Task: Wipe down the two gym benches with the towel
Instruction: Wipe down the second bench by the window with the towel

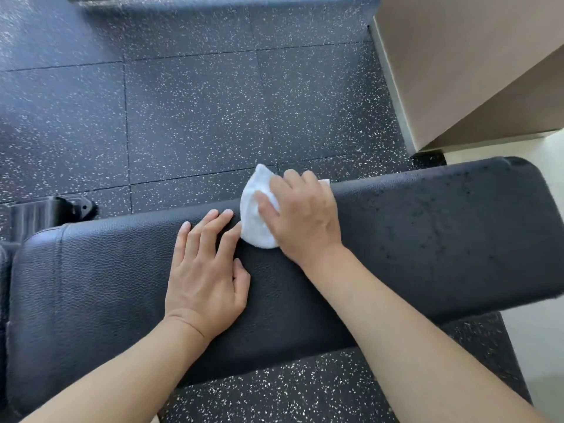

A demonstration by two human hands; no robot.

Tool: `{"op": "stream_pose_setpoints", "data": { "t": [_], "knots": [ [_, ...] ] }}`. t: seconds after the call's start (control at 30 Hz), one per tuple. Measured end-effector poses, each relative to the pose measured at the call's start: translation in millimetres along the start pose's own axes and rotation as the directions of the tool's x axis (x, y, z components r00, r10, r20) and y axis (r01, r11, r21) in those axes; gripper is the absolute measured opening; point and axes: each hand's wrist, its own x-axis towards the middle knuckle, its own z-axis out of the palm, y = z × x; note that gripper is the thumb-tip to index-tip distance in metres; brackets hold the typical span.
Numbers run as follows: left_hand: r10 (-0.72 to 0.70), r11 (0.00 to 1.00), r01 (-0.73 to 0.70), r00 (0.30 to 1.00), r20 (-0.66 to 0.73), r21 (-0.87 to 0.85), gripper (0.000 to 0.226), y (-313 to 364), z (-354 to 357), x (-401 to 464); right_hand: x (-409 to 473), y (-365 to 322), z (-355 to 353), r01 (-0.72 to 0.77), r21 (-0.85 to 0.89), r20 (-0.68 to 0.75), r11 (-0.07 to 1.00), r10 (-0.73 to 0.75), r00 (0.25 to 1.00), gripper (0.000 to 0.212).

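Note:
A black padded gym bench (427,245) runs across the view from lower left to upper right, its leather-like top grained. A small white towel (256,218) lies on the bench's far edge near the middle. My right hand (302,215) lies flat on top of the towel with fingers spread, pressing it onto the pad. My left hand (207,270) rests flat on the bench just left of the towel, fingers straight, fingertips almost touching the cloth. The bench's right part shows small dark specks. Only this one bench is in view.
Dark rubber floor tiles (198,117) with white flecks lie beyond and below the bench. A black bench foot (52,212) sticks out at the left. A beige wall or cabinet (473,65) stands at the upper right, with pale floor (543,346) at the right edge.

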Motion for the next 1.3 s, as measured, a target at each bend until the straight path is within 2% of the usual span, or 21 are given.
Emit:
{"op": "stream_pose_setpoints", "data": {
  "t": [0.1,0.13,0.2,0.27,0.3,0.43,0.5,0.63,0.67,0.73,0.8,0.87,0.9,0.93,1.0,1.07,1.13,1.2,1.23,1.3],
  "knots": [
    [0.0,1.0,0.0,1.0,0.004,-0.006,0.056,0,1,0,-11,35,-7,0.062,0.023,-0.012,0.998,-0.061,0.998,0.033],
    [0.001,1.0,-0.001,1.0,-0.001,-0.01,0.056,0,1,0,-21,48,-12,0.008,0.014,-0.023,1.0,-0.008,1.0,0.033],
    [0.003,1.0,-0.004,1.0,-0.014,-0.01,0.056,0,2,-1,-44,56,-23,-0.189,0.015,-0.065,0.982,0.189,0.98,0.033],
    [0.0,1.0,0.0,1.0,-0.014,-0.011,0.055,-2,2,-2,-58,29,-24,-0.352,0.007,-0.081,0.936,0.351,0.933,0.03],
    [-0.001,1.0,0.001,1.0,-0.006,-0.014,0.055,-1,2,-2,-62,8,-19,-0.355,0.002,-0.068,0.935,0.354,0.933,0.029],
    [-0.019,0.999,0.02,0.999,0.033,-0.027,0.051,1,-2,-1,-63,-44,0,-0.158,0.05,-0.041,0.986,0.161,0.986,0.032],
    [-0.023,0.999,0.023,1.0,0.021,-0.033,0.049,2,-2,-1,-64,-36,-3,-0.097,0.085,-0.06,0.992,0.103,0.993,0.034],
    [-0.013,0.999,0.013,1.0,-0.003,-0.029,0.053,2,-2,-2,-101,13,-25,0.161,0.094,-0.019,0.982,-0.16,0.987,0.033],
    [-0.008,0.999,0.008,1.0,-0.004,-0.032,0.054,2,-2,-2,-113,32,-32,0.185,0.087,-0.008,0.979,-0.185,0.983,0.033],
    [-0.005,0.999,0.005,1.0,-0.007,-0.04,0.055,2,-3,-1,-132,59,-44,0.095,0.059,-0.006,0.994,-0.095,0.995,0.033],
    [-0.002,0.999,0.002,1.0,-0.008,-0.044,0.054,3,-4,-1,-140,55,-47,-0.163,-0.004,-0.036,0.987,0.163,0.986,0.031],
    [-0.002,0.999,0.001,1.0,-0.004,-0.046,0.054,2,-6,-2,-135,18,-38,-0.488,-0.038,-0.112,0.872,0.481,0.869,0.03],
    [-0.001,0.999,0.001,1.0,0.001,-0.049,0.054,2,-6,-2,-130,-6,-31,-0.584,-0.015,-0.134,0.812,0.577,0.806,0.031],
    [-0.001,0.998,0.001,1.0,0.008,-0.056,0.054,2,-6,-2,-124,-29,-22,-0.609,0.01,-0.139,0.793,0.604,0.785,0.031],
    [-0.002,0.998,0.005,0.999,0.033,-0.07,0.057,1,-6,-2,-116,-65,-9,-0.54,0.013,-0.109,0.841,0.538,0.836,0.032],
    [-0.002,0.997,0.006,0.998,0.056,-0.076,0.059,2,-8,-2,-116,-71,-11,-0.414,0.014,-0.073,0.91,0.413,0.908,0.032],
    [0.009,0.998,-0.005,0.998,0.067,-0.058,0.06,3,-10,-3,-126,-46,-22,-0.157,0.004,-0.038,0.988,0.158,0.987,0.032],
    [0.035,0.999,-0.035,0.995,0.093,0.003,0.061,4,-10,-2,-143,2,-39,0.065,-0.021,0.007,0.998,-0.064,0.998,0.032],
    [0.061,0.997,-0.066,0.991,0.12,0.036,0.062,4,-10,-1,-152,28,-49,0.055,-0.05,0.009,0.997,-0.055,0.998,0.033],
    [0.181,0.977,-0.199,0.966,0.183,0.083,0.065,6,-9,1,-164,67,-66,-0.181,-0.093,-0.023,0.979,0.18,0.983,0.036]
  ]
}}
